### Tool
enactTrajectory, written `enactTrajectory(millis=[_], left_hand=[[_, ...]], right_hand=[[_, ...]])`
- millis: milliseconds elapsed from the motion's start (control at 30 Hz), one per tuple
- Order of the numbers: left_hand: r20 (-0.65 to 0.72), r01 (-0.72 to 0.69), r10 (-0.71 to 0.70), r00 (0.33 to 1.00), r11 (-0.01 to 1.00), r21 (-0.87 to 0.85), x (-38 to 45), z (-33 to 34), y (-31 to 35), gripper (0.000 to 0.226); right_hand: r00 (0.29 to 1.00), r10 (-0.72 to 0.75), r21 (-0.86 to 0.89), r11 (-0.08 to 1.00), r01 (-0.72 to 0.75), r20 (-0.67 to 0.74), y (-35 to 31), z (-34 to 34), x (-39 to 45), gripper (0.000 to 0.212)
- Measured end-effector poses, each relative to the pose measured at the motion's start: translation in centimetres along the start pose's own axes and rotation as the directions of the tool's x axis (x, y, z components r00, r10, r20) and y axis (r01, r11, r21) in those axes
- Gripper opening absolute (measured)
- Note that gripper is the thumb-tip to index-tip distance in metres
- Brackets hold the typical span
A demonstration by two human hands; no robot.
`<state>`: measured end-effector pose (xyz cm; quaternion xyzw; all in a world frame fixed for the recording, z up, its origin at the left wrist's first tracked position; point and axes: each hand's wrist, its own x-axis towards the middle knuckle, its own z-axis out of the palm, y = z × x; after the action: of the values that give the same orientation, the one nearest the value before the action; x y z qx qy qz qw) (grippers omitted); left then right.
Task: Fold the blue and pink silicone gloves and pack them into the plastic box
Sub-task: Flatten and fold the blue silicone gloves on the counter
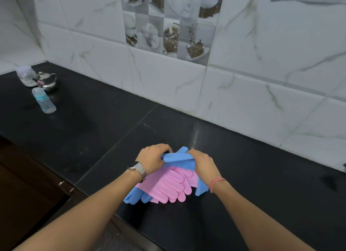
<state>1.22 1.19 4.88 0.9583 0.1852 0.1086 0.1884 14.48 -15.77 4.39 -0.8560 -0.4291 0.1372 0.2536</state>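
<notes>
Both hands work at the far edge of a pile of gloves lying on the black bench (243, 175), near its front edge. The left hand (152, 157), a metal watch (139, 169) on its wrist, is closed around the far left end of the blue glove (178, 158), and the right hand (203, 162), wearing a pink wristband (217, 181), pinches the same rolled blue edge just beside it. The pink gloves (172, 185) lie under that fold, fingers pointing toward the near side, with more blue showing at the near left and right. Far left on the bench stand a baby bottle (44, 100), a small steel teapot (46, 80) and a clear container (27, 75). A white tiled wall (262, 63) rises behind.
</notes>
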Motion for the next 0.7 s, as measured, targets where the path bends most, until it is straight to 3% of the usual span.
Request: enactTrajectory(millis=[100, 200, 300, 400, 567, 700], left_hand=[[-0.062, 0.044, -0.054, 0.997, 0.987, -0.151, 1.6, -0.2, 2.3, 0.013], [-0.185, -0.048, 0.013, 0.983, 0.982, -0.183, 3.1, 0.2, 5.8, 0.018], [-0.34, -0.16, 0.135, 0.931, 0.986, -0.045, 4.5, 1.4, 9.7, 0.035], [-0.381, -0.151, 0.128, 0.916, 0.988, -0.031, 5.2, 3.3, 13.3, 0.044], [-0.115, -0.197, 0.187, 0.976, 0.977, -0.087, 4.0, 9.0, 17.3, 0.034], [0.178, -0.125, 0.151, 0.972, 0.981, -0.149, 1.7, 13.9, 19.8, 0.026]], right_hand=[[0.995, 0.085, 0.186, 0.98, -0.075, -0.044, 1.1, -1.9, -1.2, 0.029], [0.986, 0.151, 0.384, 0.916, -0.113, -0.07, 2.5, -3.8, -2.9, 0.032], [0.943, 0.332, 0.751, 0.631, -0.194, -0.036, 4.8, -5.5, -5.1, 0.026], [0.868, 0.49, 0.848, 0.419, -0.323, 0.088, 8.8, -6.2, -7.7, 0.025], [0.715, 0.67, 0.695, 0.416, -0.587, 0.203, 17.4, -6.9, -14.1, 0.029], [0.636, 0.748, 0.649, 0.392, -0.652, 0.188, 21.5, -7.1, -18.0, 0.025]])
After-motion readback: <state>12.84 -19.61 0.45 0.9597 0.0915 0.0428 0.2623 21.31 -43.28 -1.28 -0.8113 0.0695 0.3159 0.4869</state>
